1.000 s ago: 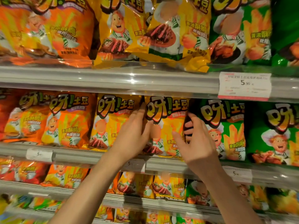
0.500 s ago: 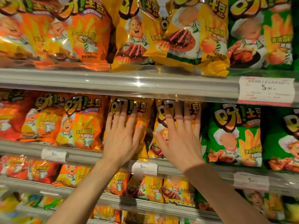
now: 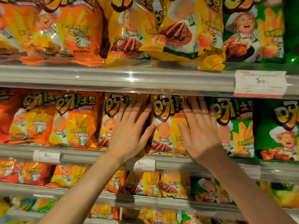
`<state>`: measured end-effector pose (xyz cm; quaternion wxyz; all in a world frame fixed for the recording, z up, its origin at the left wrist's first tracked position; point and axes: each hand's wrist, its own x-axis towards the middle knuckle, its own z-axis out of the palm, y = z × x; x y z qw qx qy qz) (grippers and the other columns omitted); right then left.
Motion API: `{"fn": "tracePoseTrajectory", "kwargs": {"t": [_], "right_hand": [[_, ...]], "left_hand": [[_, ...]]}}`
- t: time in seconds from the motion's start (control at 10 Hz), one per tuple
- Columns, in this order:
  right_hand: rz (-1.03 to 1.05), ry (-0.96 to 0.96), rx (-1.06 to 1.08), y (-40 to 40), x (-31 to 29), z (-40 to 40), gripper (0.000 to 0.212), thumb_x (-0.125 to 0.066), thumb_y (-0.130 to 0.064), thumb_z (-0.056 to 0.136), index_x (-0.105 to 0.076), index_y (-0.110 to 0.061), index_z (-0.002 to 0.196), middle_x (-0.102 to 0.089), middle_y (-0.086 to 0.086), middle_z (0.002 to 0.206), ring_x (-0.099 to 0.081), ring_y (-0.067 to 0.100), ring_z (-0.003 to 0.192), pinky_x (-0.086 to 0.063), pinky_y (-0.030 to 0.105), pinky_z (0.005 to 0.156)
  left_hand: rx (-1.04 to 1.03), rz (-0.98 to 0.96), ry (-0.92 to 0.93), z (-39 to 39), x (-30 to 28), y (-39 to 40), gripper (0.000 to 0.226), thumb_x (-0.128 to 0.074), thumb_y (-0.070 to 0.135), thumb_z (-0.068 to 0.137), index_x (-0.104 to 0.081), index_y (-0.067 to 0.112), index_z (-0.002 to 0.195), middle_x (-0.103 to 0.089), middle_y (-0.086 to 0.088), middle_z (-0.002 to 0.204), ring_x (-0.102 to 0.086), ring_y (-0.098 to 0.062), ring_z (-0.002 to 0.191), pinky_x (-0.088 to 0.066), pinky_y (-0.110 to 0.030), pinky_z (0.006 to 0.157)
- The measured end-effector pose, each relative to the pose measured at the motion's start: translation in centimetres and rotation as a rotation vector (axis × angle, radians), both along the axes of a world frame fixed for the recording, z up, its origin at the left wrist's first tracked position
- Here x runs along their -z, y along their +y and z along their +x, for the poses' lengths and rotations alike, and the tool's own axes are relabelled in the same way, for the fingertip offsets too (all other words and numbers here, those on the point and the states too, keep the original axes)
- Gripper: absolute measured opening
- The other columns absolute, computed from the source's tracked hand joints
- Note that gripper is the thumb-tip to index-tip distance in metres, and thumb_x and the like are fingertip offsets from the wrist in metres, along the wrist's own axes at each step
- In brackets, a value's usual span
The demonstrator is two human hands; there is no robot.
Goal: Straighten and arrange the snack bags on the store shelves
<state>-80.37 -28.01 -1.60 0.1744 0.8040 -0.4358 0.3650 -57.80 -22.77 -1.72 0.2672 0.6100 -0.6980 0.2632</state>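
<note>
Mid-frame, middle shelf (image 3: 113, 155): L hand (image 3: 127, 135) flat, fingers straight & spread, pressed on a yellow snack bag (image 3: 110, 125). R hand (image 3: 200, 135) likewise flat on the next yellow snack bag (image 3: 166, 126), holding nothing. Green bags (image 3: 234, 126) right of frame, orange bags (image 3: 72, 122) left. Price tag (image 3: 143, 164) below the hands.
</note>
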Motion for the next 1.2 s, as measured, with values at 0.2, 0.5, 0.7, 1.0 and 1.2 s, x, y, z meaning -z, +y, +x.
{"fn": "tracePoseTrajectory", "kwargs": {"t": [0.2, 0.5, 0.7, 1.0, 1.2], "right_hand": [[-0.074, 0.233, 0.133, -0.3, 1.4, -2.6, 0.067, -0.023, -0.054, 0.106, -0.029, -0.011, 0.158, -0.023, 0.009, 0.166, -0.015, 0.028, 0.156, -0.016, 0.060, 0.122], [-0.093, 0.239, 0.202, -0.5, 1.9, -1.6, 0.065, -0.024, -0.049, 0.106, -0.033, -0.008, 0.156, -0.034, 0.012, 0.162, -0.028, 0.029, 0.152, -0.019, 0.059, 0.122], [0.025, 0.197, 0.203, 0.1, 1.3, -1.6, 0.066, -0.021, -0.053, 0.104, -0.026, -0.015, 0.159, -0.024, 0.008, 0.167, -0.019, 0.027, 0.155, -0.010, 0.053, 0.125], [0.202, 0.046, 0.227, 2.9, 0.5, -1.5, 0.076, -0.023, -0.065, 0.099, -0.018, -0.020, 0.160, -0.018, 0.008, 0.168, -0.011, 0.026, 0.156, -0.007, 0.052, 0.126], [0.212, -0.036, 0.137, 6.2, 0.2, -4.4, 0.081, -0.019, -0.072, 0.097, -0.015, -0.021, 0.161, -0.012, 0.006, 0.170, -0.004, 0.021, 0.157, -0.003, 0.048, 0.127]], "left_hand": [[0.033, 0.100, -0.133, -2.1, -0.4, -1.8, 0.066, -0.009, 0.056, 0.104, -0.022, 0.027, 0.162, -0.021, -0.009, 0.169, -0.022, -0.028, 0.156, -0.011, -0.047, 0.127], [0.008, 0.072, -0.126, -2.4, 0.4, -2.4, 0.063, -0.023, 0.054, 0.106, -0.018, 0.025, 0.163, -0.020, -0.008, 0.170, -0.022, -0.028, 0.156, -0.013, -0.048, 0.127], [0.064, 0.048, -0.035, -2.2, 0.4, -2.2, 0.062, -0.033, 0.054, 0.105, -0.030, 0.025, 0.160, -0.027, -0.011, 0.167, -0.026, -0.030, 0.154, -0.017, -0.048, 0.126], [-0.055, 0.019, 0.159, -3.5, -0.4, 0.8, 0.056, -0.047, 0.050, 0.100, -0.052, 0.012, 0.141, -0.054, -0.022, 0.139, -0.050, -0.039, 0.129, -0.037, -0.052, 0.112], [-0.064, -0.025, 0.291, -5.2, -1.5, 5.0, 0.062, -0.048, 0.048, 0.098, -0.046, 0.012, 0.149, -0.045, -0.020, 0.153, -0.043, -0.035, 0.141, -0.038, -0.050, 0.112]]}}
